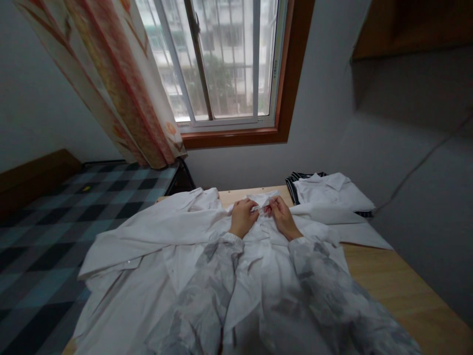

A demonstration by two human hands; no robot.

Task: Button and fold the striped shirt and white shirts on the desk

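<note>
A white shirt (251, 261) lies spread over the wooden table in front of me, one sleeve stretched out to the right. At its collar, near the table's far edge, my left hand (244, 217) pinches the cloth. My right hand (281, 216) grips the other side of the collar, a short way from the left. Between the two hands the collar (261, 198) stands slightly raised; the fingertips partly cover it. Further left lies more white shirt cloth (148, 231), wrinkled and overlapping.
A folded white shirt (332, 191) rests on black striped cloth (291, 185) at the table's back right. The wooden table (402, 276) shows bare on the right. To the left stands a bed with a checked cover (33, 256). A curtain (125, 88) hangs beside the window (221, 64).
</note>
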